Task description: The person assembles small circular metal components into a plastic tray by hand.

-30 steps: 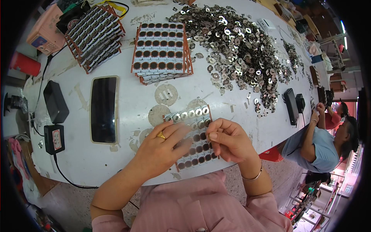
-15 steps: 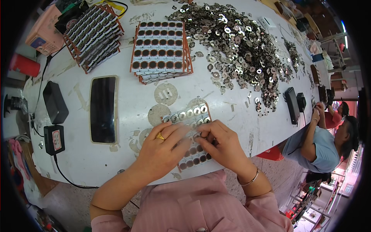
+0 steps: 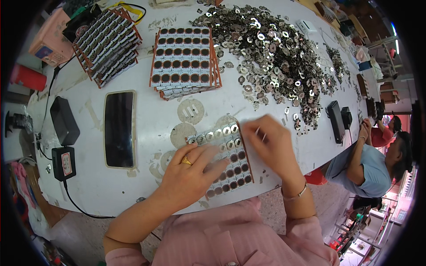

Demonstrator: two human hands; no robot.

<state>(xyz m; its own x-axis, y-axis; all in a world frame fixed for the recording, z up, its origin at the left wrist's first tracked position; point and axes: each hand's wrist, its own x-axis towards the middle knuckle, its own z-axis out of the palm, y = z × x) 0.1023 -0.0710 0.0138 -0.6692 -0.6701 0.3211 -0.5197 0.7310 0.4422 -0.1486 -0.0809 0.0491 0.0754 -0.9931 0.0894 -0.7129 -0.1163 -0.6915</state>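
Observation:
A sheet of small circuit boards (image 3: 242, 162) lies near the table's front edge. Its far rows carry shiny metal discs (image 3: 218, 134) with cut-out centres; the near rows show bare dark rounds. My left hand (image 3: 184, 175), with a gold ring, rests over the sheet's left side, thumb and forefinger apart and blurred. Just off the sheet's right edge, my right hand (image 3: 275, 144) is raised, fingers curled. A bright sliver shows between those fingers, but blur hides what it is.
A large heap of loose metal discs (image 3: 284, 62) spreads over the far right. Two stacks of filled sheets, one middle (image 3: 182, 57) and one left (image 3: 106, 44), stand behind. A phone (image 3: 120, 128), black box (image 3: 64, 119) and adapter (image 3: 63, 162) lie left. A co-worker (image 3: 372, 164) sits right.
My right hand has left the sheet, moving right and slightly away from me. More of the sheet's right side shows. My left hand stays over it, its thumb and forefinger now farther apart.

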